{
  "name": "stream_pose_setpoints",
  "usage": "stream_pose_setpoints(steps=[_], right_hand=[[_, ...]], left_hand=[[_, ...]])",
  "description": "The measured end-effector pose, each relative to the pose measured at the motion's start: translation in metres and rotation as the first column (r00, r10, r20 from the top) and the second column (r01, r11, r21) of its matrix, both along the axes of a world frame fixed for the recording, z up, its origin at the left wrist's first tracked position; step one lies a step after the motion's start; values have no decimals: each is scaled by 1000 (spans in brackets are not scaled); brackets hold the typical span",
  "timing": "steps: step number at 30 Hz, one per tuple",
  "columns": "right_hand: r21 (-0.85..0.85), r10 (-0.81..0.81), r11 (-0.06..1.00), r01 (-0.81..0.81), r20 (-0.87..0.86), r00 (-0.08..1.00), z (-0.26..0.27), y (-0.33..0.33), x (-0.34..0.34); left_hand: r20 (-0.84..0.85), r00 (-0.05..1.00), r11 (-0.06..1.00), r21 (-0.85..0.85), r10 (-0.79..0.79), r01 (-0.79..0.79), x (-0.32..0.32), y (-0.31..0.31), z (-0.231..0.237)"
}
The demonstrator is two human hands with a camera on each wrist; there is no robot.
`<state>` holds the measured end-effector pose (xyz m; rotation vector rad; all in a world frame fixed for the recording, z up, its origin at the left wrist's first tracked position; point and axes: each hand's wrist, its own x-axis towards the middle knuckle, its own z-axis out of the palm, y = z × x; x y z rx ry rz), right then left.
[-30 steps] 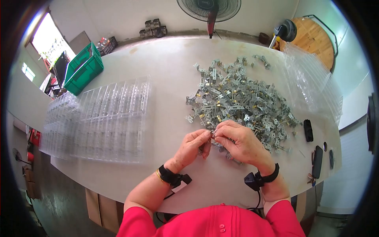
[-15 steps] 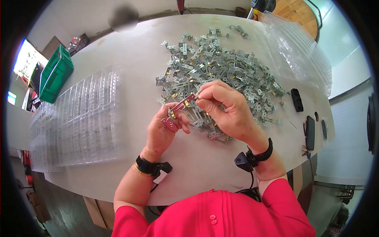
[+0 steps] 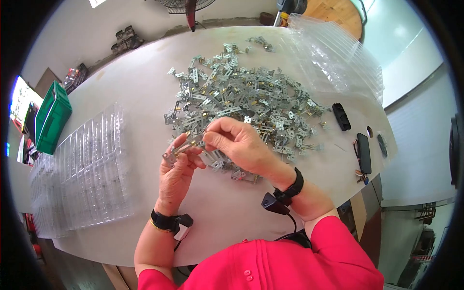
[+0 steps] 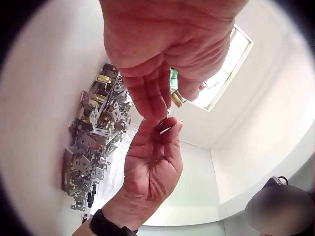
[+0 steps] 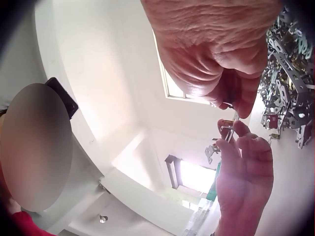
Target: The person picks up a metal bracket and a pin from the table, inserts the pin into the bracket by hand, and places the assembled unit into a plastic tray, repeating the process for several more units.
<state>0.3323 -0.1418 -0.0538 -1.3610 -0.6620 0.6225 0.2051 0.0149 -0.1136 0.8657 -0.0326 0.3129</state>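
My left hand [image 3: 175,181], palm turned up, holds a slim silvery metal bracket [image 3: 170,157] with brass-coloured fittings between thumb and fingers. Thumb and forefinger of my right hand [image 3: 238,147] pinch at the bracket's upper right end, where fingertips hide part of it. Seen from the right wrist, the bracket [image 5: 228,133] spans from the left fingers up to the right fingertips. A thin bright edge shows between the right fingers in the left wrist view. Just beyond both hands spreads a big heap of similar metal brackets [image 3: 241,96].
Stacked clear plastic trays [image 3: 92,174] lie on the left of the table, more clear trays [image 3: 338,58] at the back right. A green crate [image 3: 53,118] stands at the far left. At the right edge are a black case [image 3: 341,117] and a dark phone-like object [image 3: 364,153].
The head view has swung right. From close together over the bracket, the hands have drawn slightly apart and the left palm has turned up, exposing it. Its face, reddish half a second ago, now looks silver.
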Motion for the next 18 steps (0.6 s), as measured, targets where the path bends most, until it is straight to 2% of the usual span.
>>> stream_pose_setpoints(steps=[4, 6, 8, 11, 14, 16, 18], right_hand=[[-36, 69, 997, -72, -71, 995, -4, 2, -2], [-3, 82, 997, -82, -106, 991, -5, 2, -2], [-13, 77, 997, -79, -143, 987, -3, 2, -2], [-2, 66, 998, -68, -209, 976, -2, 2, -3], [-29, 77, 996, -85, -212, 974, -1, 3, -4], [-37, 149, 987, -159, -200, 968, -3, 2, -3], [-97, 165, 980, -174, -96, 982, -5, 1, -2]], left_hand=[[-11, 999, 998, -48, 51, -51, -1, 4, -6], [-14, 998, 996, -58, 66, -67, -1, 5, -7], [-15, 996, 996, 15, 92, -92, 1, 6, -7], [-16, 996, 995, 36, 90, -90, 1, 0, 3], [-14, 996, 996, -8, 84, -84, 0, 5, -8], [-20, 992, 992, 2, 126, -126, 1, 6, -11], [-25, 987, 986, 44, 161, -160, 3, 8, -11]])
